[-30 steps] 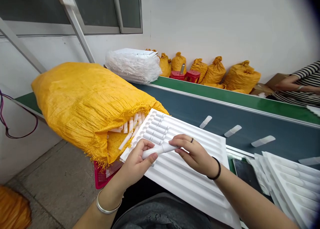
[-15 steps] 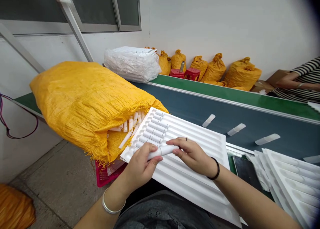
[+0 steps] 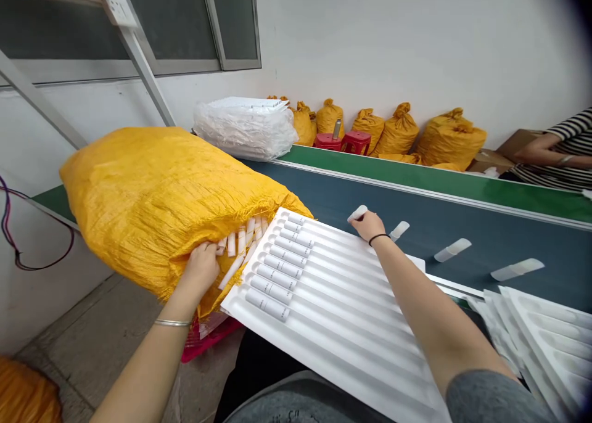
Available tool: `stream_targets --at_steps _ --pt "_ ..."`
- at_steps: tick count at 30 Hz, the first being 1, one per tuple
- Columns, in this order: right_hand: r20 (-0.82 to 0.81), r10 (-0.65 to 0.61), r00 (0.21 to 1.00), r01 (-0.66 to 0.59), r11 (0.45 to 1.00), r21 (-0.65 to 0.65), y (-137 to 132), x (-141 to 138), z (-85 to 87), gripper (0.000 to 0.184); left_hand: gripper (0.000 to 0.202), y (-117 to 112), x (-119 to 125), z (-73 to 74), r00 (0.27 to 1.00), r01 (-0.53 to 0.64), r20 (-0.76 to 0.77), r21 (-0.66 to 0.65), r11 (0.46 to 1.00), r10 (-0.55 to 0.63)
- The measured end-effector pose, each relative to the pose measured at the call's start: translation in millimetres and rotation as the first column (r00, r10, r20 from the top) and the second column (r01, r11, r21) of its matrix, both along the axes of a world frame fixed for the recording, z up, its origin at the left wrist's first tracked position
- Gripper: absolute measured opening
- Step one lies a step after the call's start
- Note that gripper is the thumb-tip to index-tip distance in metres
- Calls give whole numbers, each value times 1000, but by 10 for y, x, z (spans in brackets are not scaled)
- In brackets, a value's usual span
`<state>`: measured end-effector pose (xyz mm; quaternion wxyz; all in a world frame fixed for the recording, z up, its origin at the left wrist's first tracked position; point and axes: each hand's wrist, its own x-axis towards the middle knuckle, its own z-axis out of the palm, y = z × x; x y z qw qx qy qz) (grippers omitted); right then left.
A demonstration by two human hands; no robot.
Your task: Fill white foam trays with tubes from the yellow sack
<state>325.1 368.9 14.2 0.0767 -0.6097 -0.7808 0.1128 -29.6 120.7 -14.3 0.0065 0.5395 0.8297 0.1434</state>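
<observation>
My left hand (image 3: 202, 266) reaches into the open mouth of a big yellow woven sack (image 3: 152, 195), its fingers among loose white tubes (image 3: 240, 241) and mostly hidden. My right hand (image 3: 367, 224) is stretched out over the dark conveyor belt (image 3: 462, 225), pinching a white cap (image 3: 357, 213) at the belt's near edge. Between the hands lies a white grooved foam tray (image 3: 351, 312) with several white tubes (image 3: 277, 266) lined up in its left column.
More white caps (image 3: 452, 250) lie spaced along the belt. A stack of foam trays (image 3: 546, 330) sits at right. Behind the belt are a bag of white trays (image 3: 245, 127), yellow sacks (image 3: 444, 139), red stools (image 3: 345, 140) and another person's striped sleeve (image 3: 564, 145). A pink basket (image 3: 208, 340) is below.
Both hands held one white tube together over the tray. Now they are apart: the left has gone into the sack, the right out to the belt with a cap. The tray's column holds more tubes.
</observation>
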Motion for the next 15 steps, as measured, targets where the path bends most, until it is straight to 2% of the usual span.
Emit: stream_targets --at_steps 2,4,6,9,12,13,15 --pt "48 -44 998 48 994 -95 184 35 -70 24 33 32 -127 -40 999 -19 -37 -41 999 17" --pt "90 -53 995 67 984 -164 248 73 -89 25 31 32 -179 -46 998 -35 -63 -62 997 31" --pt "131 -61 989 85 979 -184 211 119 -40 26 31 10 -186 -24 997 -33 -69 -59 998 29" --pt "162 -43 986 65 989 -134 -26 120 89 25 30 -50 -91 39 999 34 -32 -4 999 -34" --pt "105 141 984 -133 988 -83 -404 -94 122 27 32 -125 187 129 992 117 35 130 985 -123" --pt "77 225 971 -220 973 -68 -526 -211 99 28 31 -148 311 166 984 143 78 216 966 -163" --pt "41 363 931 -361 932 -38 -717 -460 24 25 26 -189 567 249 946 181 174 412 893 -272"
